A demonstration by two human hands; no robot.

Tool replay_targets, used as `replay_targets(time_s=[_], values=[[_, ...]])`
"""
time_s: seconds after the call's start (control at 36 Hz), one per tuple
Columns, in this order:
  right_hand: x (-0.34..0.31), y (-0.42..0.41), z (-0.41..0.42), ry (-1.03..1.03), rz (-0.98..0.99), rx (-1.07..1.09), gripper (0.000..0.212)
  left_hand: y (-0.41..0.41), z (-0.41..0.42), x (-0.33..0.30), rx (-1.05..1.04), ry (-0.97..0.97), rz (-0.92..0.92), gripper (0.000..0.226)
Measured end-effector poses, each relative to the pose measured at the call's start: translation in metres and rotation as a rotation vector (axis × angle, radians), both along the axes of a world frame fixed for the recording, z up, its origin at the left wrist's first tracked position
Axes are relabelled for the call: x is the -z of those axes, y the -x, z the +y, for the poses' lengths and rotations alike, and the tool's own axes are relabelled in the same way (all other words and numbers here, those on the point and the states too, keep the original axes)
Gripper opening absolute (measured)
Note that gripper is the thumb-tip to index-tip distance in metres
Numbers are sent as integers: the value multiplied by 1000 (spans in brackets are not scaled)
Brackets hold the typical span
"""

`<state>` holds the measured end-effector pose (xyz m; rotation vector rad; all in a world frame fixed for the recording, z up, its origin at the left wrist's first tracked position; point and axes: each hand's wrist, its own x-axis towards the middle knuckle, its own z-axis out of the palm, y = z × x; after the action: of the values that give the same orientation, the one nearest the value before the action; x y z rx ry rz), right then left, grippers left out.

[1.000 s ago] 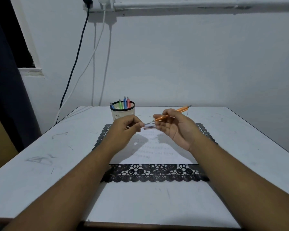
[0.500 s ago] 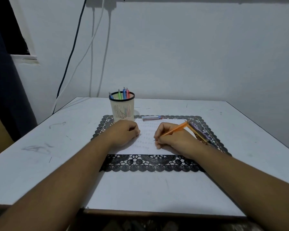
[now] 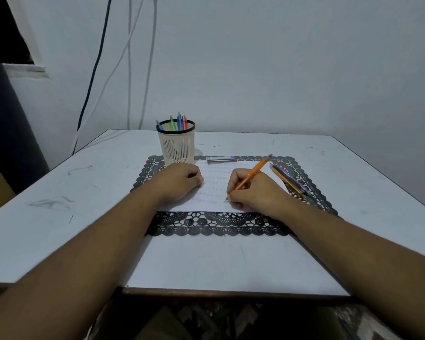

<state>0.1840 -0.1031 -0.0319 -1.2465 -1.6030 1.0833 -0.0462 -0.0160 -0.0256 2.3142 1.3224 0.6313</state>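
- Right hand (image 3: 253,192): fingers pinched round orange pencil (image 3: 254,171), tip on paper (image 3: 214,190) near its front edge, set for writing.
- Left hand (image 3: 179,181): fingers curled, empty, resting on paper's left side, apparently steadying it mid-desk.

I see matt white paper (image 3: 214,192) lying on a black openwork mat (image 3: 221,224); a smooth orange pencil (image 3: 253,173) over the mat, a slotted cream plastic cup (image 3: 176,148) at its far-left corner, a scuffed white table (image 3: 206,263) beneath.

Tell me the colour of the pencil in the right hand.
The pencil is orange, clearest in the head view.
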Motion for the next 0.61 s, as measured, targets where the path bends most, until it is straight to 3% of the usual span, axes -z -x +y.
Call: replay_targets(time_s=[0.44,0.61], values=[[0,-1,0,-27,21,31,20,-4,-6,0,-2,11,-19,30],[-8,-13,14,70,528,286,25,-3,-2,4,-8,34,-63,29]])
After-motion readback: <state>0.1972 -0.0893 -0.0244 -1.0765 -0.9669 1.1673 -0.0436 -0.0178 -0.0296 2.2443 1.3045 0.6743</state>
